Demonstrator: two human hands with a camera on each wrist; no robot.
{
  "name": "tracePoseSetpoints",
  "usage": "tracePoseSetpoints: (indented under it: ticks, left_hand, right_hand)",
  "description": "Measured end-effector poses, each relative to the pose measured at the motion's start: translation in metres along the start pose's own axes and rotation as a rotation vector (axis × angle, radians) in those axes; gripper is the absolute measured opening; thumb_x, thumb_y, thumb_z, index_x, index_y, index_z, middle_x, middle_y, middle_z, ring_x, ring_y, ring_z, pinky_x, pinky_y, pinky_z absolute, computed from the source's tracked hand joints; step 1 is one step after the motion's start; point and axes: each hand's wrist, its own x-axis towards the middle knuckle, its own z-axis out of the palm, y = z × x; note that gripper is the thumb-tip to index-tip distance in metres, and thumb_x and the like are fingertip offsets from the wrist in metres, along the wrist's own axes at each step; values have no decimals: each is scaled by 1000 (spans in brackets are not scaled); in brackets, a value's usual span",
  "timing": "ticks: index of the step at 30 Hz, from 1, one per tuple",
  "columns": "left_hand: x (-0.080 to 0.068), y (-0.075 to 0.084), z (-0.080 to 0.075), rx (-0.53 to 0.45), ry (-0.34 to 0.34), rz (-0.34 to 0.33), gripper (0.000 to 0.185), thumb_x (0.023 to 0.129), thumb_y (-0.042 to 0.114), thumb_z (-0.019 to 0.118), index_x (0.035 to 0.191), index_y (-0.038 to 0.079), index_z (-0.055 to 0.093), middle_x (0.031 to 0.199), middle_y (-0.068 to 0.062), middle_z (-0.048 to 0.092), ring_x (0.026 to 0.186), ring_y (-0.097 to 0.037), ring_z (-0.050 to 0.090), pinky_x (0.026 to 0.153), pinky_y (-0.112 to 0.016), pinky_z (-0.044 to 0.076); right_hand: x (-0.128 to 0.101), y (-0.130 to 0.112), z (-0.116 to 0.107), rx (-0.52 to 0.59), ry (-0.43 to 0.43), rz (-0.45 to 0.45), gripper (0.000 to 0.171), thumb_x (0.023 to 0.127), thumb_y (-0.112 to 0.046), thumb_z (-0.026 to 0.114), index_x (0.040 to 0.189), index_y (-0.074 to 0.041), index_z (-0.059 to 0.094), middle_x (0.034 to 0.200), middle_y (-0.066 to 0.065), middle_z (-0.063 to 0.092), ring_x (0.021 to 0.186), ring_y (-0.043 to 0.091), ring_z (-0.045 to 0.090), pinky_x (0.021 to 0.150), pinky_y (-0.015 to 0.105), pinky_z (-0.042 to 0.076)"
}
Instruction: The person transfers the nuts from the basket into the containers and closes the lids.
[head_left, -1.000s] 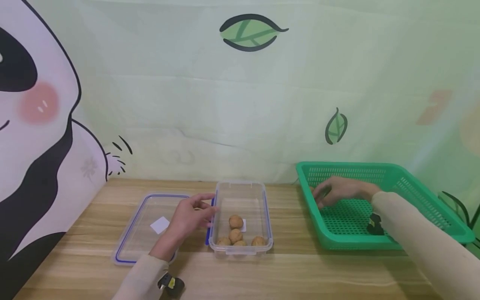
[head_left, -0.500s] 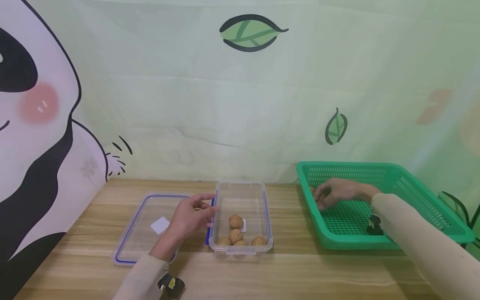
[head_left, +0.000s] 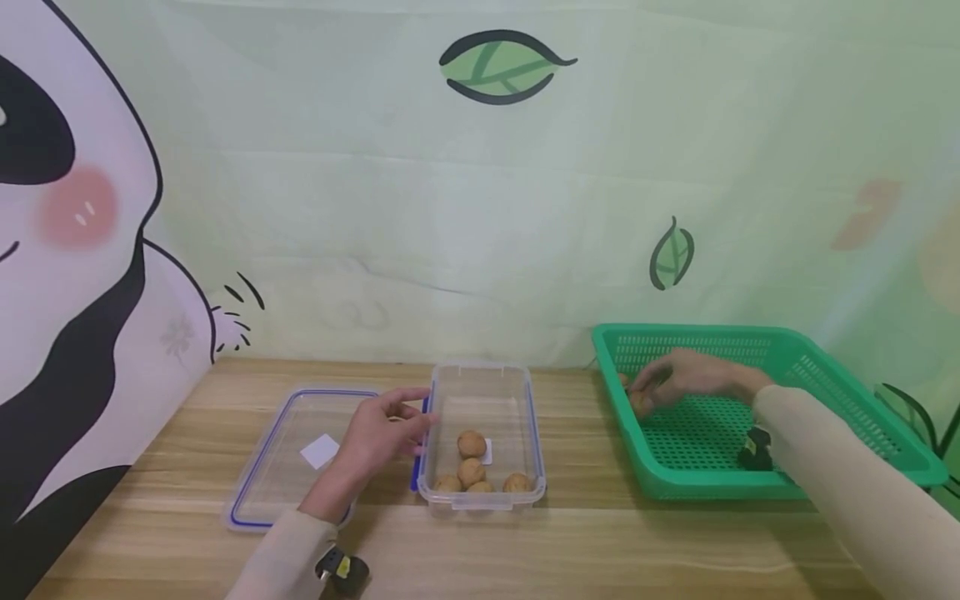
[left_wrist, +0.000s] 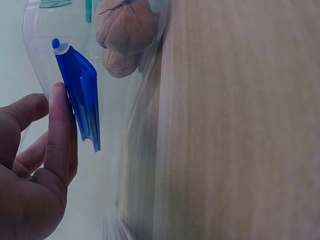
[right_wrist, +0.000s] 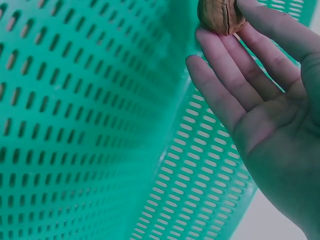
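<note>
In the head view, my right hand point(head_left: 686, 377) is inside the green basket point(head_left: 720, 482), near its left wall. It pinches a walnut point(right_wrist: 220, 16) between thumb and fingertips, as the right wrist view shows. Part of another walnut point(head_left: 623, 380) peeks out behind those fingers. A clear plastic box point(head_left: 495, 392) with several walnuts point(head_left: 472, 472) stands mid-table. Against its left side rests my left hand point(head_left: 381, 433), fingers mostly straight. Close up in the left wrist view, a fingertip touches the blue clasp point(left_wrist: 82, 92) hanging from the box.
A clear lid point(head_left: 281, 483) with a blue seal and a white label lies on the wooden table point(head_left: 585, 550), left of the box and partly behind the left forearm. A printed fabric backdrop point(head_left: 360, 208) rises along the table's back edge.
My right hand has risen slightly and shifted a little to the right within the basket, and a walnut now shows at its fingertips. The left hand and box stay put.
</note>
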Motion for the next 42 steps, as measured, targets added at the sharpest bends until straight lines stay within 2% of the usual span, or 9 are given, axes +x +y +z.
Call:
tracePoseSetpoints:
  ticks: [7, 11, 15, 22, 30, 37, 42]
  left_hand:
    - [-1, 0, 0, 2, -3, 5, 46, 98, 9, 78, 142, 3, 65, 111, -19, 68, 79, -23, 72, 71, -35, 68]
    - [-1, -1, 0, -6, -6, 12, 46, 98, 8, 78, 142, 2, 65, 110, -20, 68, 79, -23, 72, 71, -36, 68]
    - [0, -3, -1, -12, -3, 15, 45, 98, 7, 78, 141, 2, 66, 109, -20, 68, 80, -23, 72, 71, -36, 68]
    - [1, -3, -1, -14, -2, 14, 45, 98, 6, 78, 141, 2, 66, 109, -20, 68, 79, -23, 72, 70, -36, 68]
    - [2, -3, 0, -8, 3, 17, 45, 97, 6, 78, 141, 2, 66, 109, -20, 69, 78, -22, 72, 69, -36, 68]
    - [1, -1, 0, -8, 2, 16, 45, 98, 6, 78, 141, 2, 66, 108, -20, 68, 78, -22, 71, 70, -36, 68]
    - [1, -2, 0, -16, 0, 17, 45, 98, 5, 77, 141, 1, 66, 109, -20, 68, 79, -22, 71, 70, -36, 68]
  right_hand:
    - [-14, -9, -14, 1, 130, -13, 38, 100, -36, 75, 131, -14, 74, 132, 7, 71, 125, 32, 63, 107, 60, 52]
    - [-22, -19, -21, -1, 193, -26, 42, 101, -39, 74, 134, -13, 72, 135, 9, 69, 131, 35, 60, 108, 62, 50]
    - [-28, -31, -26, 14, 244, -44, 44, 100, -38, 75, 135, -11, 72, 137, 10, 69, 131, 36, 59, 109, 62, 48]
    - [-38, -55, -26, -20, 316, -85, 44, 100, -41, 75, 134, -12, 71, 134, 7, 70, 130, 33, 60, 108, 61, 49]
    - [-50, -93, -20, 2, 355, -143, 40, 99, -44, 76, 131, -19, 73, 127, 0, 73, 123, 23, 64, 107, 51, 50]
    - [-57, -122, -12, 4, 382, -185, 38, 99, -44, 76, 131, -23, 74, 126, -4, 74, 121, 18, 66, 106, 47, 52]
    - [-59, -138, -2, 12, 409, -224, 36, 99, -42, 77, 131, -25, 74, 122, -6, 75, 117, 14, 69, 102, 36, 56]
